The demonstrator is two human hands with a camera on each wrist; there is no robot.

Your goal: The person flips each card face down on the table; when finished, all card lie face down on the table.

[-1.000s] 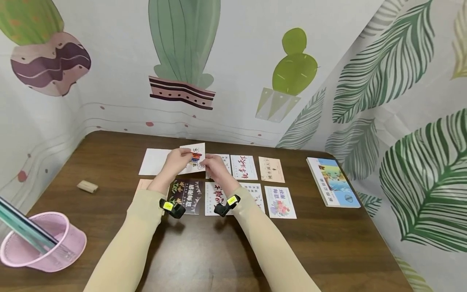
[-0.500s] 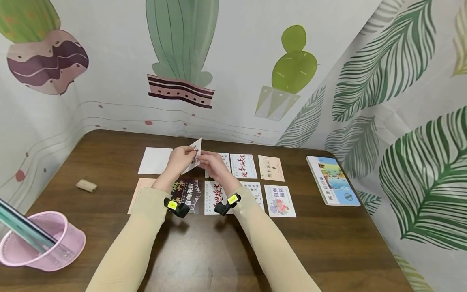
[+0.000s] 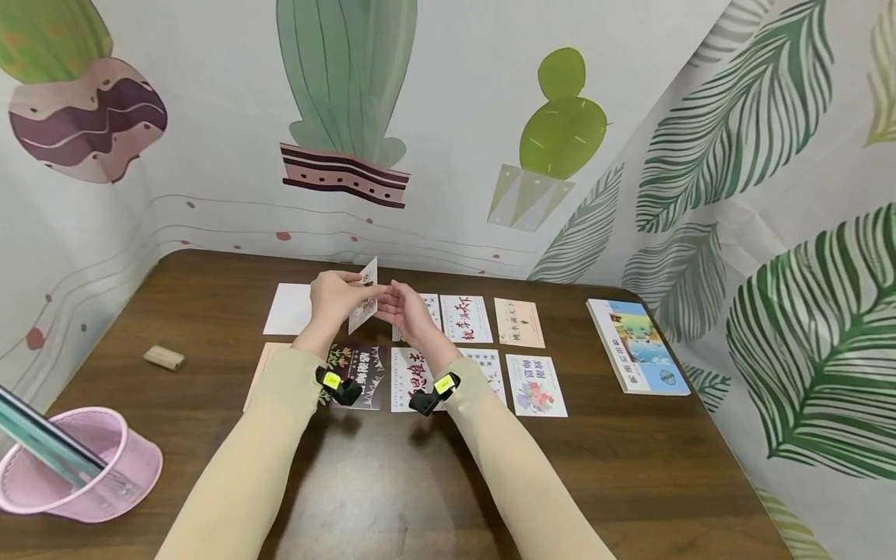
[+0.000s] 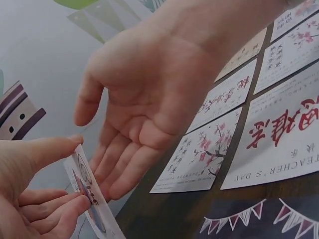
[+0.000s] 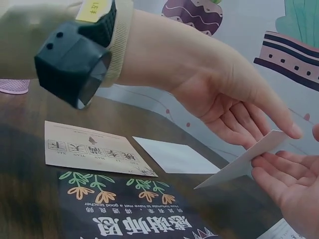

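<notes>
Left hand [image 3: 334, 297] pinches small card [image 3: 365, 296] between thumb and fingers, card held up on edge above the far row of cards on table [image 3: 392, 482], long axis roughly upright. Right hand [image 3: 408, 309] just right of it, palm open, fingers relaxed, fingertips at or near the card's right face, gripping nothing. Left hand is the nearer one; card lies between both hands
</notes>
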